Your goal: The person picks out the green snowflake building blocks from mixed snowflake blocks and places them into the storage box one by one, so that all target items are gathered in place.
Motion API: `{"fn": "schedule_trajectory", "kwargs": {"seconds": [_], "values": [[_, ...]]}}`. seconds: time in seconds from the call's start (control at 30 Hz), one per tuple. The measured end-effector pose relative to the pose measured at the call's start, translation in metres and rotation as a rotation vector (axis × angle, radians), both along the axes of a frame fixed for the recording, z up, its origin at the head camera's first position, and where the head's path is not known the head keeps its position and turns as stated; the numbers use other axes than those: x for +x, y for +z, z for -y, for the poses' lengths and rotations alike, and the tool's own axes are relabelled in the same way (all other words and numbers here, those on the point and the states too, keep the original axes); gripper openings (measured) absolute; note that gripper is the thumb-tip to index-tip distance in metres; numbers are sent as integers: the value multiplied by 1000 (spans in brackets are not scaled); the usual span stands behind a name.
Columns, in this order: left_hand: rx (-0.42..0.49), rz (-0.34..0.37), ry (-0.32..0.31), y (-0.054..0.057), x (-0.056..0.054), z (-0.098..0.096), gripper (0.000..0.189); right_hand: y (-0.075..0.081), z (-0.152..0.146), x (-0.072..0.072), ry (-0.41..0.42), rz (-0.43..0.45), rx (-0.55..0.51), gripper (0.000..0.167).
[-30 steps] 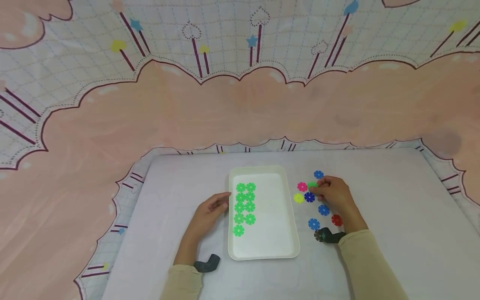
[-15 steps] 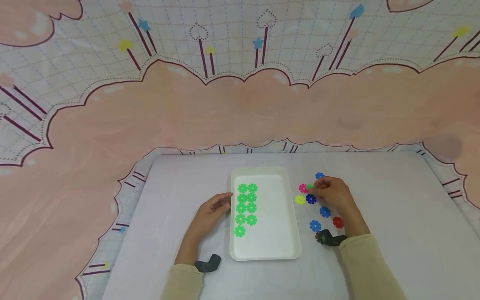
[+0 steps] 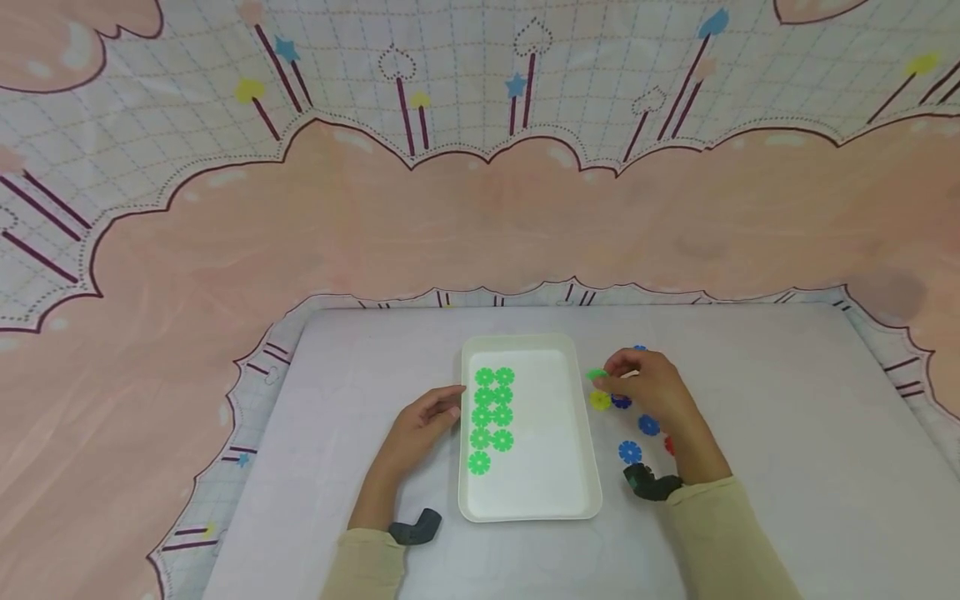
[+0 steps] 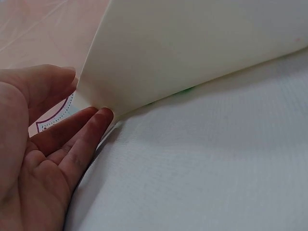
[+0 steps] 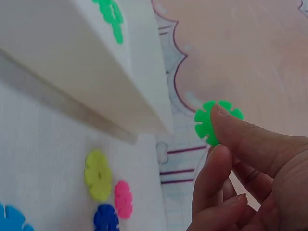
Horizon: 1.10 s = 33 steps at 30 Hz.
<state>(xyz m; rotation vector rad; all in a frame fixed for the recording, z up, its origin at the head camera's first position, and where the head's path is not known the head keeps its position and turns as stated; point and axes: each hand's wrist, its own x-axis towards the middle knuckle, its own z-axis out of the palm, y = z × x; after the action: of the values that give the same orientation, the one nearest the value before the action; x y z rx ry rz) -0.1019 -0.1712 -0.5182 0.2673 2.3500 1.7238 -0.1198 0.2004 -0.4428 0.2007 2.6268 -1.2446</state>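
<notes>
My right hand (image 3: 647, 385) pinches a green snowflake-shaped plastic disc (image 5: 206, 126) between thumb and fingers. The disc is raised, near the right rim of the white tray (image 3: 551, 433). Inside the tray, green discs (image 3: 502, 415) lie in two columns at the left side. My left hand (image 3: 416, 429) is beside the tray's left side, its fingertips touching the outer wall in the left wrist view. Below the right hand lie a yellow disc (image 3: 600, 401) and a dark blue disc (image 3: 622, 402). A pink disc (image 5: 123, 199) shows in the right wrist view.
More loose discs lie right of the tray: a light blue disc (image 3: 630, 452), another blue disc (image 3: 648, 425) and a red disc (image 3: 670, 445) partly behind the right wrist. A white cloth (image 3: 360, 350) covers the table. Dark camera mounts (image 3: 416, 527) sit on both wrists.
My right hand has lifted the green disc from among the loose discs and carried it left toward the tray, now covering the pink disc in the head view. The left hand stays put.
</notes>
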Motion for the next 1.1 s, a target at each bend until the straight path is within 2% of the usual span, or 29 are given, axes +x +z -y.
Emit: {"fn": "schedule_trajectory", "kwargs": {"seconds": [0.13,0.3,0.4,0.53,0.67,0.93,1.1], "values": [[8,3,2,0,1,1,36,5,14,1,20,-8,-37,23],[38,8,-15,-1,2,2,40,8,34,2,56,4,-105,27],[55,3,-37,-2,2,3,43,9,46,4,97,5,-109,27],[74,-5,-55,-3,1,3,43,9,63,6,154,8,-99,18],[74,-1,-55,-3,0,3,43,4,81,7,202,31,-105,11],[66,22,-42,-3,0,3,44,-8,106,11,357,77,-97,9],[66,39,-41,-2,-1,2,44,-14,115,11,421,97,-89,13]]}}
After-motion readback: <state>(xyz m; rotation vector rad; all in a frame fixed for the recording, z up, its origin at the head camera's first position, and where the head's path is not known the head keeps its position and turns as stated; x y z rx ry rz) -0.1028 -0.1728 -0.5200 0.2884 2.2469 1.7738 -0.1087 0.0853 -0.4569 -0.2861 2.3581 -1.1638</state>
